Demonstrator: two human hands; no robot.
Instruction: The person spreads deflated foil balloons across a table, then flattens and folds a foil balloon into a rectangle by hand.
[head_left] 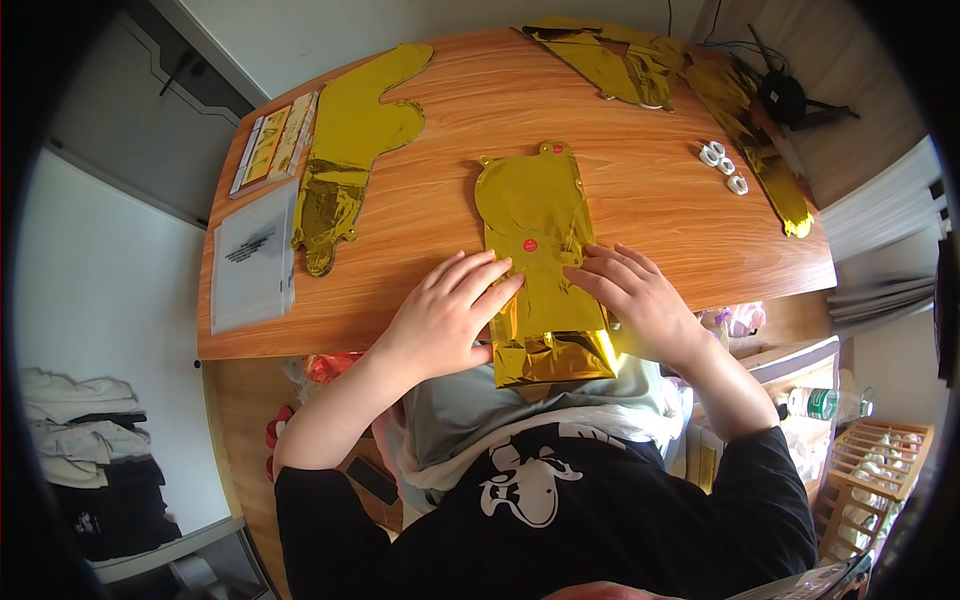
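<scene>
A flat, uninflated gold foil balloon (pixel 545 300) lies before me on the wooden table, its near end hanging over the front edge in a shiny, creased fold. Two small red round stickers show on it. My left hand (pixel 440 310) rests along its left side, fingers stretched out with their tips on the foil. On the right side my right hand (pixel 645 300) lies with fingers extended, the tips touching the foil. Neither hand grips anything that I can see.
More flat gold foil balloons lie at the back left (pixel 350 140) and back right (pixel 640 65) of the wooden table (pixel 430 200). A clear plastic sleeve (pixel 255 260) is at the left edge. Several small white rolls (pixel 720 160) and a black router (pixel 785 95) are on the right.
</scene>
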